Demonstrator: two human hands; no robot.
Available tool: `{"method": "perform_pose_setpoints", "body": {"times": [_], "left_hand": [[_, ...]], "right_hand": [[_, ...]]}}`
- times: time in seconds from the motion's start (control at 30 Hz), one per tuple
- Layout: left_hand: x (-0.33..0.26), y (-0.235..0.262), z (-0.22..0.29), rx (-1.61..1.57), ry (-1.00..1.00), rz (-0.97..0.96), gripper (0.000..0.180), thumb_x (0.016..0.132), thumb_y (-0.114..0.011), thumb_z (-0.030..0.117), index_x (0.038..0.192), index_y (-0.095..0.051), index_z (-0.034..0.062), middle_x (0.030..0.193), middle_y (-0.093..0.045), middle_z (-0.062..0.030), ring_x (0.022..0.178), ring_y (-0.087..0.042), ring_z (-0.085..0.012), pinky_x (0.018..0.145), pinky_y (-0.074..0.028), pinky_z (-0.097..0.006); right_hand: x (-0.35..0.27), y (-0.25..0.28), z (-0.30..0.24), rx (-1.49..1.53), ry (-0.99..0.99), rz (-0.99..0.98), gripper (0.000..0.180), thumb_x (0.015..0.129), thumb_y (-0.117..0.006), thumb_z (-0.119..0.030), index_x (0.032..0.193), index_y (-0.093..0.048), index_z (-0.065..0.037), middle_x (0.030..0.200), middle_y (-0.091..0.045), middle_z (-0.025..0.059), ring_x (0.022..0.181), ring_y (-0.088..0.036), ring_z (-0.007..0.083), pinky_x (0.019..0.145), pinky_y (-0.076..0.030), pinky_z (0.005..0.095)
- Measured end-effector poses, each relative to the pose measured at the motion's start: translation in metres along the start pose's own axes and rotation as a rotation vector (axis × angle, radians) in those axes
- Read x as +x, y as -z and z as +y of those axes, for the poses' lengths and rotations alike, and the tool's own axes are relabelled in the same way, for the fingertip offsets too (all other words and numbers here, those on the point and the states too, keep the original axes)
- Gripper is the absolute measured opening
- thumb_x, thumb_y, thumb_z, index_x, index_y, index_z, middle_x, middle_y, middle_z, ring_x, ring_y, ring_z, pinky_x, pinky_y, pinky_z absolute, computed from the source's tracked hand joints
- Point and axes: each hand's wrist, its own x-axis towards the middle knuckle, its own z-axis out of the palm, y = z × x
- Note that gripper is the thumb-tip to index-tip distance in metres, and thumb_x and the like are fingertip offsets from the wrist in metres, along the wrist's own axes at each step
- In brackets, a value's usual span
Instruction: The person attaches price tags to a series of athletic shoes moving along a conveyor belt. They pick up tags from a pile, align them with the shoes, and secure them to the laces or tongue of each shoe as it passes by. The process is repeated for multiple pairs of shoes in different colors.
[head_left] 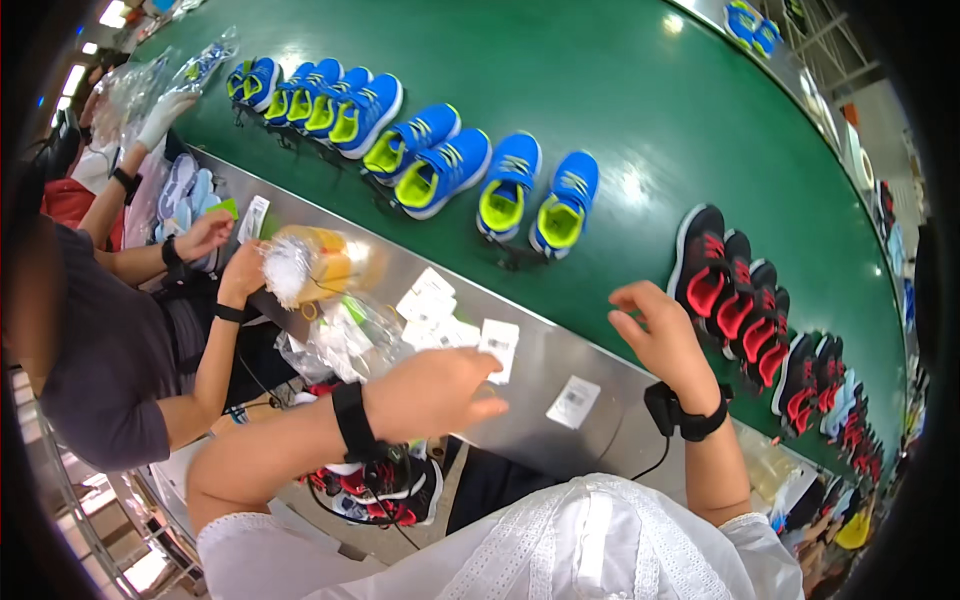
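Observation:
My left hand (432, 393) is over the steel ledge, thumb and forefinger apart. Its fingertips come close to a white printed tag (500, 347); whether they touch it I cannot tell. More white tags (428, 298) lie in a loose pile just beyond, and a single white tag (574, 402) lies between my two hands. My right hand (660, 335) hovers at the green belt's near edge, thumb and fingers parted, holding nothing. It is nearest to the black-and-red shoes (700, 265). Blue-and-lime shoes (515, 190) stand in a row on the belt (620, 80).
At the left, a co-worker's hands (243, 272) are by a white stringy bundle (288, 268) and a yellow roll (335, 262). Clear plastic bags (350, 335) lie on the ledge. Another person's gloved hand (165, 115) is farther back. More red-and-black shoes (405, 490) sit below the ledge.

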Motion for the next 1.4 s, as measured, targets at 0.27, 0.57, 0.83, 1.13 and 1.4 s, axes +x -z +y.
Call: {"method": "perform_pose_setpoints", "body": {"times": [0.27, 0.57, 0.83, 1.13, 1.4], "left_hand": [[0.011, -0.197, 0.028, -0.165, 0.214, 0.322, 0.044, 0.078, -0.071, 0.029, 0.109, -0.055, 0.0019, 0.094, -0.056, -0.0132, 0.072, -0.058, -0.0254, 0.066, -0.048, -0.037], [0.102, -0.257, 0.047, 0.159, 0.536, 0.787, 0.053, 0.071, -0.074, 0.038, 0.104, -0.051, 0.0037, 0.102, -0.050, -0.0132, 0.094, -0.056, -0.0307, 0.071, -0.052, -0.040], [-0.024, -0.309, 0.056, -0.061, 0.539, 0.930, 0.036, 0.077, -0.069, 0.028, 0.102, -0.056, 0.0047, 0.099, -0.056, -0.0128, 0.091, -0.058, -0.0328, 0.075, -0.049, -0.042], [-0.131, -0.431, 0.002, -1.979, 0.739, 1.066, 0.041, 0.089, -0.058, 0.039, 0.111, -0.056, 0.0043, 0.117, -0.058, -0.0163, 0.110, -0.055, -0.0268, 0.090, -0.045, -0.041], [-0.137, -0.428, -0.024, -2.683, 0.205, 1.484, 0.042, 0.090, -0.056, 0.041, 0.108, -0.056, 0.0038, 0.108, -0.059, -0.0117, 0.104, -0.055, -0.0244, 0.092, -0.044, -0.038]], "right_hand": [[-0.181, -0.011, 0.081, 0.072, -0.303, -0.193, 0.015, 0.079, -0.064, -0.016, 0.089, -0.063, -0.004, 0.086, -0.063, 0.0101, 0.079, -0.062, 0.0262, 0.068, -0.049, 0.0365], [-0.245, -0.031, 0.089, 0.095, -0.273, -0.122, 0.013, 0.080, -0.063, -0.018, 0.085, -0.061, -0.006, 0.084, -0.061, 0.0112, 0.077, -0.061, 0.0300, 0.067, -0.048, 0.0387], [-0.232, -0.071, 0.054, 0.185, 0.002, -0.281, 0.009, 0.079, -0.062, -0.008, 0.088, -0.062, -0.004, 0.083, -0.062, 0.0127, 0.074, -0.061, 0.0305, 0.067, -0.049, 0.0367], [-0.150, -0.256, -0.037, -0.204, 1.011, -0.379, 0.011, 0.076, -0.057, -0.010, 0.083, -0.063, -0.003, 0.091, -0.063, 0.0112, 0.091, -0.060, 0.0284, 0.076, -0.050, 0.0381], [-0.121, -0.316, -0.056, -0.779, 0.798, -1.004, 0.023, 0.077, -0.054, -0.015, 0.090, -0.067, -0.001, 0.103, -0.064, 0.0144, 0.098, -0.061, 0.0260, 0.076, -0.051, 0.0357]]}}
